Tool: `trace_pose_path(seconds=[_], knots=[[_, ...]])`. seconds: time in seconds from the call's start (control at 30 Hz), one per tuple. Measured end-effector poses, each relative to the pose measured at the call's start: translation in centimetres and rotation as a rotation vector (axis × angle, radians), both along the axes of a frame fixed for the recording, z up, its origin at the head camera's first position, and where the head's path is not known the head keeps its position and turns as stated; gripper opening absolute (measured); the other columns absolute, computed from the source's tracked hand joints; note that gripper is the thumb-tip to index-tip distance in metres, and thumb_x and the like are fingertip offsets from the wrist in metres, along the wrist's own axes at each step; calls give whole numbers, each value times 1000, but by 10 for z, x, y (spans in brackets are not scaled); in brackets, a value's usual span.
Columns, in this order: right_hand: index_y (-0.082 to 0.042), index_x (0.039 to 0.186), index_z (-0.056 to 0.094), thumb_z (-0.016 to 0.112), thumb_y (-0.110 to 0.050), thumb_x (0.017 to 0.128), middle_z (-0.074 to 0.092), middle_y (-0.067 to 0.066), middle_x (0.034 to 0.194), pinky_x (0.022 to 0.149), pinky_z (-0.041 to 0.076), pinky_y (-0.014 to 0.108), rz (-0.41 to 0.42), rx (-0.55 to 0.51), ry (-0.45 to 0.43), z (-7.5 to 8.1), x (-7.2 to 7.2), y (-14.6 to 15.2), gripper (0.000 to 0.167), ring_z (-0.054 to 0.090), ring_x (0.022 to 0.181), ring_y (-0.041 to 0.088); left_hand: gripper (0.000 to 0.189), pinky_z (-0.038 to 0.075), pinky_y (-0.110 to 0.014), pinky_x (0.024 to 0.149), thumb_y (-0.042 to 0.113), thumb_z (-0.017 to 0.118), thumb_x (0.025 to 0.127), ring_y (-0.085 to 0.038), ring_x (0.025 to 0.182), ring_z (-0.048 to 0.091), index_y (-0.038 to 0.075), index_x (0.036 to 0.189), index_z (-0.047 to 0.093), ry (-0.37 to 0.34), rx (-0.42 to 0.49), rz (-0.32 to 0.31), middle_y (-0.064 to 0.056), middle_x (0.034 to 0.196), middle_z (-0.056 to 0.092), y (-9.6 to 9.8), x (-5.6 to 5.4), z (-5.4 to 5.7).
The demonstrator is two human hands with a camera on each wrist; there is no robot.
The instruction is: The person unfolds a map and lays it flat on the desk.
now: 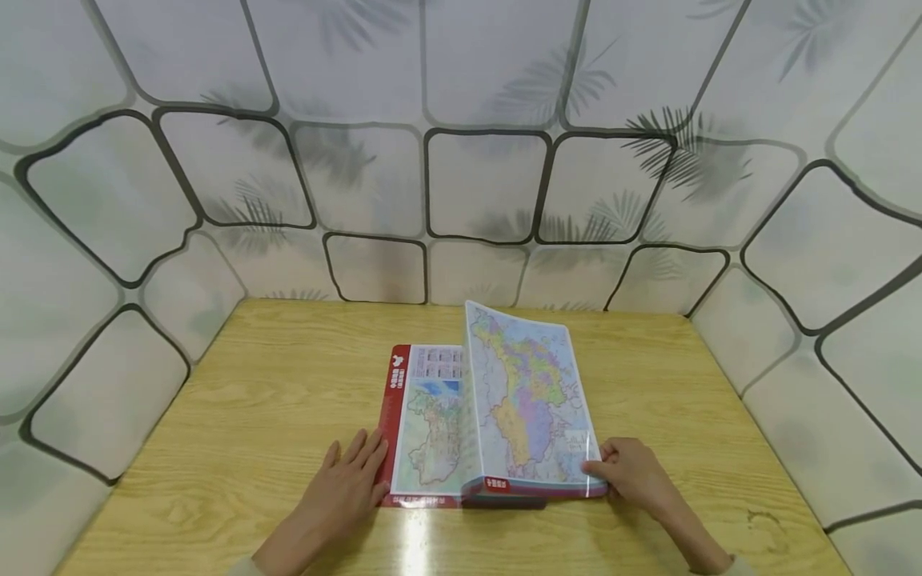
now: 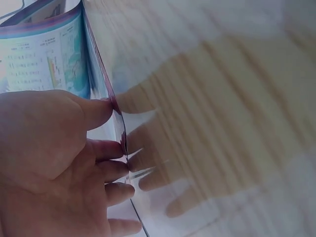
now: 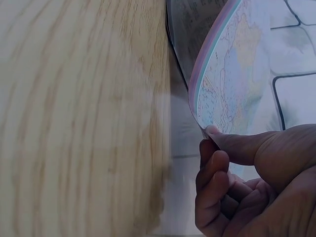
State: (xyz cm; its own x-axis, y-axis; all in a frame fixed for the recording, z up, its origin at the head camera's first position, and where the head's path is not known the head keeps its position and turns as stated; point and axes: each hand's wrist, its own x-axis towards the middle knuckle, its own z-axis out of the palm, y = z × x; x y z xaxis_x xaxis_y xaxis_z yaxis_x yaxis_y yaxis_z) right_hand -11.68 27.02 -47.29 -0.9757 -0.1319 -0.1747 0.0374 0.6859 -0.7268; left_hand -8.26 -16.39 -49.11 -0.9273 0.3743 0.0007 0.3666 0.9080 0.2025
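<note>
A folded glossy map [image 1: 438,432] with a red border lies on the wooden table, its upper leaf [image 1: 533,400] raised and bent over toward the right. My right hand [image 1: 634,472] pinches the lower right corner of that leaf between thumb and curled fingers; the right wrist view shows the leaf's edge [image 3: 195,84] curving up from the grip. At the map's red left edge, my left hand [image 1: 349,480] lies with fingers extended. In the left wrist view its thumb [image 2: 98,112] and fingertips touch the edge. The raised leaf hides part of the map beneath.
The pale wooden tabletop [image 1: 274,384] extends around the map. White wall covering [image 1: 483,188] with dark stone-like outlines and grey leaf prints rises behind the table and on both sides. A bright reflection shows on the wood below the map.
</note>
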Motion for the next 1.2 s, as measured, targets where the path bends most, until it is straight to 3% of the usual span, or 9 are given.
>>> trace_pose_path(seconds=[0.5, 0.87, 1.2], knots=[[-6, 81, 60, 82, -17, 87, 55, -2, 56, 46, 34, 21, -62, 51, 21, 0, 1, 13, 26, 45, 48, 11, 55, 26, -74, 112, 31, 62, 103, -43, 144, 42, -3, 145, 55, 25, -20, 49, -20, 156, 47, -16, 5, -1], [-4, 85, 62, 82, -19, 87, 51, -3, 59, 47, 33, 21, -76, 105, 52, -1, 1, 22, 24, 41, 51, 9, 56, 22, -76, 113, 33, 61, 104, -45, 146, 38, -1, 148, 53, 1, -39, 63, -19, 157, 45, -28, 5, 2], [-2, 89, 63, 79, -20, 90, 49, -2, 62, 50, 33, 22, -95, 130, 31, 3, 4, 31, 23, 40, 54, 11, 57, 26, -71, 115, 28, 60, 104, -48, 144, 38, -7, 148, 49, -34, -56, 99, -26, 157, 43, -42, 6, 1]])
